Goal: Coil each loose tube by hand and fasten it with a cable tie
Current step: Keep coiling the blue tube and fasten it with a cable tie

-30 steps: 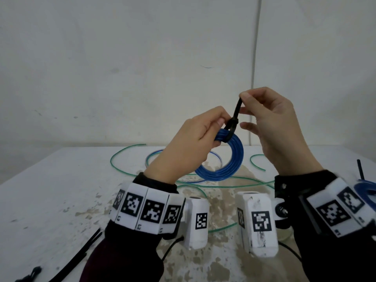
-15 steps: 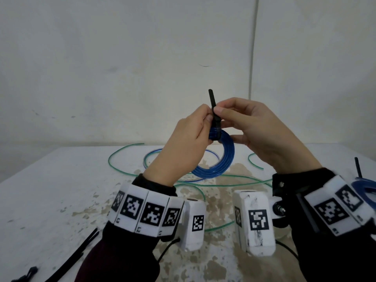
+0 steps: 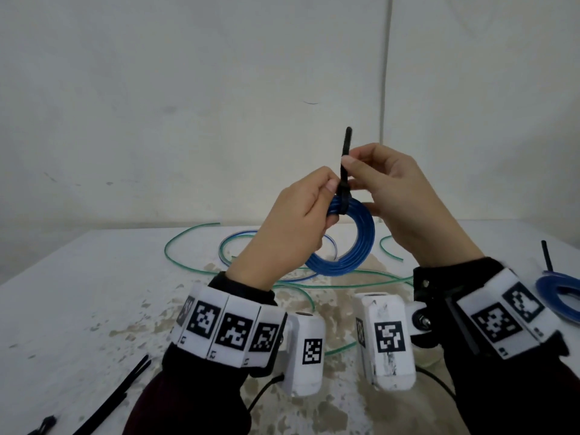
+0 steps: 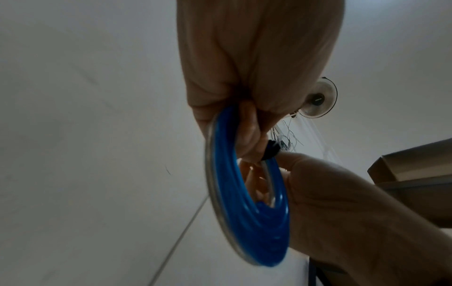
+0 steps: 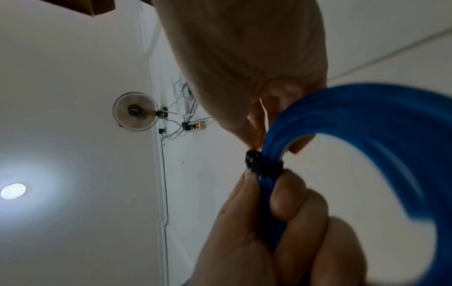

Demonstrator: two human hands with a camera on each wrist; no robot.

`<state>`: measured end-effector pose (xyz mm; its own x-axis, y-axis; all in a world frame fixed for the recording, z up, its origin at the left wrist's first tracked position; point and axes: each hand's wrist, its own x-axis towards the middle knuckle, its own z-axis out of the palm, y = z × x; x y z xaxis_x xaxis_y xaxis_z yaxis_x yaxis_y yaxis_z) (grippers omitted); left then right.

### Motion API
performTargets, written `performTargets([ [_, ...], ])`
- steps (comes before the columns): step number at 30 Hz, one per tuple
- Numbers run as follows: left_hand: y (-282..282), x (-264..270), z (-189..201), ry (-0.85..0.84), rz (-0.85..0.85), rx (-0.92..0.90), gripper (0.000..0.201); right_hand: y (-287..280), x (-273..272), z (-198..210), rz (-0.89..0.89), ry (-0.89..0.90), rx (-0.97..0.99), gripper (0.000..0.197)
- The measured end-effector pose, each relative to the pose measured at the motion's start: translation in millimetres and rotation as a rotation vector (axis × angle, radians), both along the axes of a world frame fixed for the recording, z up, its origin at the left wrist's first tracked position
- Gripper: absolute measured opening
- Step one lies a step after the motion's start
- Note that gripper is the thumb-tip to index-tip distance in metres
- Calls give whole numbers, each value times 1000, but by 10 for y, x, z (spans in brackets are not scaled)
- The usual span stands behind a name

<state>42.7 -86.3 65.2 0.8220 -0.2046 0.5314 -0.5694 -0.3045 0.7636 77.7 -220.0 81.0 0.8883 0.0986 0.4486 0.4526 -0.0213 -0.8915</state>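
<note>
Since a second ago the tie tail swings from 1 o'clock to 12, upright. Right hand [image 3: 405, 199] grip pinches black ribbed cable tie [image 3: 344, 171]; left hand [image 3: 292, 227] grip pinches glossy blue tube coil [image 3: 354, 246] above the mottled desk [image 3: 78, 302].

A blue coiled tube [image 3: 351, 246] is banded by a black cable tie [image 3: 344, 171]. Below the coil, green loose tubes [image 3: 194, 233] are seen on a white, brown-stained counter [image 3: 94, 293]; black-and-white square-patterned markers [image 3: 232, 329] are worn at the wrists.
</note>
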Motion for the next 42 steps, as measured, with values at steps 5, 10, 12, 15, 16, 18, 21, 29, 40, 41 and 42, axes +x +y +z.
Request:
performTargets([
  [5,35,17,22,48,-4,-118,25,18,-72,23,127,28,-63,16],
  [10,-18,40,2,37,17,-238,30,175,-77,-19,116,-3,73,15],
  [12,-34,46,0,31,15,-255,34,187,-79,-23,103,-12,83,13],
  [15,-49,43,-11,30,7,-227,32,169,-78,-24,76,-26,69,13],
  [16,-53,42,-14,30,7,-215,29,157,-75,-21,71,-31,61,13],
  [18,-59,42,-18,26,17,-191,27,129,-70,-13,57,-42,45,14],
  [21,-54,39,-19,4,32,-164,27,87,-54,-1,-12,-98,-10,13],
  [29,-61,18,-31,-113,112,-31,29,36,-30,-10,-73,-123,-54,13],
  [40,66,20,2,110,-128,-229,32,-8,-36,50,0,-92,62,10],
  [41,56,21,0,117,-112,-230,32,-12,-31,50,-5,-104,56,9],
  [42,45,23,1,130,-96,-228,32,-15,-29,50,-11,-119,51,9],
])
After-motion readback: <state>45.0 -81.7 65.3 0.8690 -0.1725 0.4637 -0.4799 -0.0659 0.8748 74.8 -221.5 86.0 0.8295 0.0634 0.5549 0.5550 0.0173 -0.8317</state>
